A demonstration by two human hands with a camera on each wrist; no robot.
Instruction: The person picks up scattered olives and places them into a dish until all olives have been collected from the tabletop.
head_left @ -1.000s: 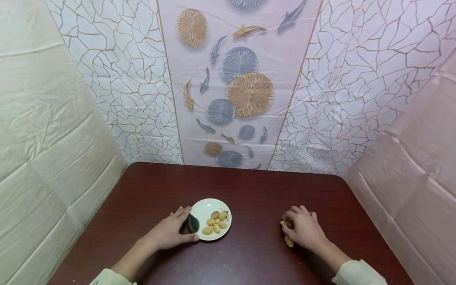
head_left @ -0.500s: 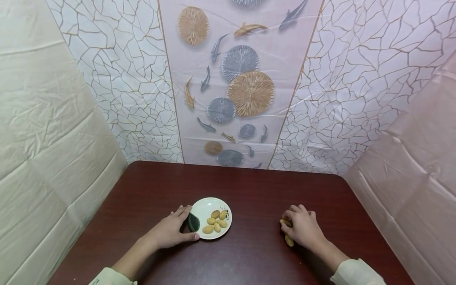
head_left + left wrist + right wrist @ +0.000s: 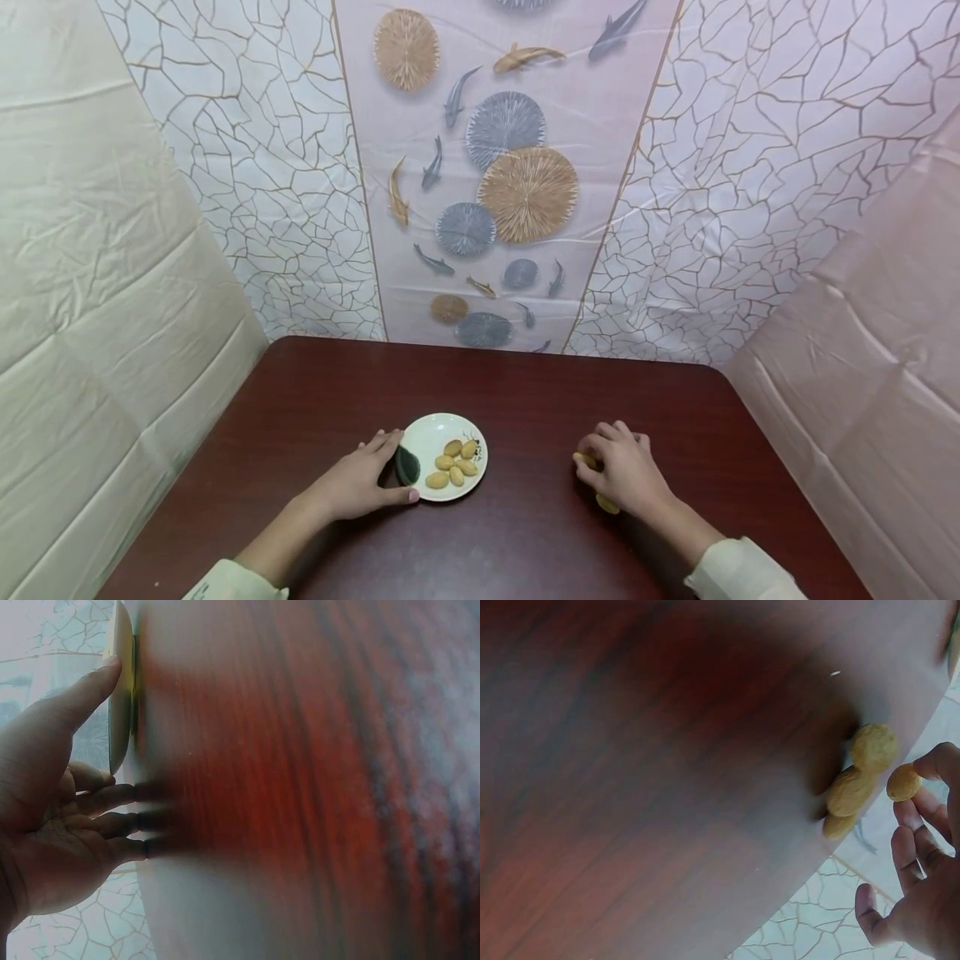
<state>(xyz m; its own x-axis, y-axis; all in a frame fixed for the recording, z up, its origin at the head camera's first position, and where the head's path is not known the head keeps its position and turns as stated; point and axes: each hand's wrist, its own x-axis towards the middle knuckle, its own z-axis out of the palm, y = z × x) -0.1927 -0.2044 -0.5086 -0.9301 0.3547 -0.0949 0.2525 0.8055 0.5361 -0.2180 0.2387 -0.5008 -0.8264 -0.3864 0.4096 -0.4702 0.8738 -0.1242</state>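
Note:
In the head view, a small white plate (image 3: 429, 435) with a dark green patch on its left side bears several oval, yellow-brown date-like fruits (image 3: 437, 480). My left hand (image 3: 358, 483) holds the plate's left side, thumb at the near rim and fingers at the far-left rim. The left wrist view shows the thumb and index finger touching the plate (image 3: 120, 712), the other fingertips down at the table. My right hand (image 3: 626, 471) pinches one fruit (image 3: 904, 782) between thumb and fingers. Beside it, three more fruits (image 3: 851, 791) lie in a row on the table, mostly hidden by the hand in the head view.
Everything rests on a dark red wooden table (image 3: 517, 542). A patterned cloth (image 3: 660, 275) hangs behind its far edge, and beige cloth (image 3: 97, 333) stands on both sides. A tiny white speck (image 3: 835, 673) lies on the tabletop.
My right hand has shifted left with the pinched fruit, coming slightly apart from the fruit lying nearer me. The left hand and the plate have stayed put.

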